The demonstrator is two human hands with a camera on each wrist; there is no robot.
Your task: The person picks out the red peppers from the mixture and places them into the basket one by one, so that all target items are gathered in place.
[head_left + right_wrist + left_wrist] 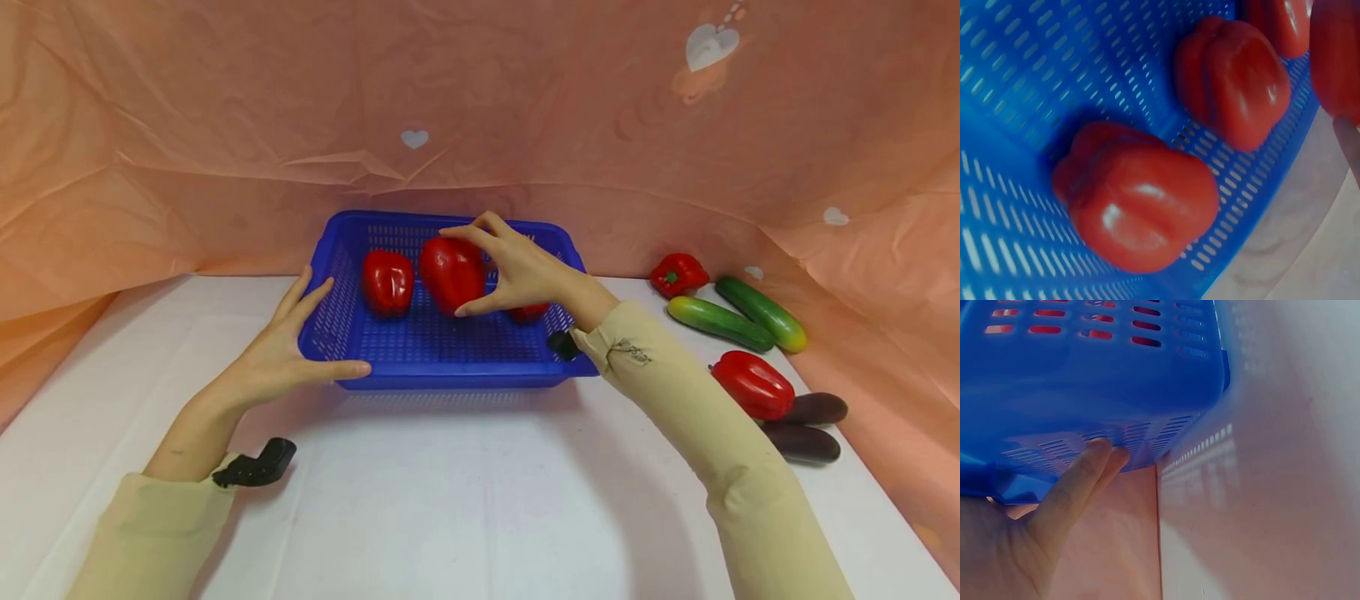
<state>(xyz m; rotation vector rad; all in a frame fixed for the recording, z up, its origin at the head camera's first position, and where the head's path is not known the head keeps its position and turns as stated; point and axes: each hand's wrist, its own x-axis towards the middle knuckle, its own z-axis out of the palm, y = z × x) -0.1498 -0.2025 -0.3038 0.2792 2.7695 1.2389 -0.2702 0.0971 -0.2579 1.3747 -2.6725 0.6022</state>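
My right hand (517,262) grips a glossy red bell pepper (452,275) between thumb and fingers, above the blue plastic basket (450,379). At the right edge of the right wrist view, part of that pepper (1338,59) shows. Inside the basket, another red bell pepper (387,283) sits on the left; one more (530,313) is partly covered by my right hand. From the right wrist, a near pepper (1141,206), a second (1235,84) and part of a third (1282,25) appear in the basket. My left hand (281,346) touches the basket's front-left corner, fingers straight along its side (1079,478).
Right of the basket on the white table (420,500) lie a red bell pepper (678,274), two cucumbers (720,322), another red pepper (753,385) and two dark eggplants (802,443). A peach-coloured sheet (525,108) hangs behind the basket and along the sides.
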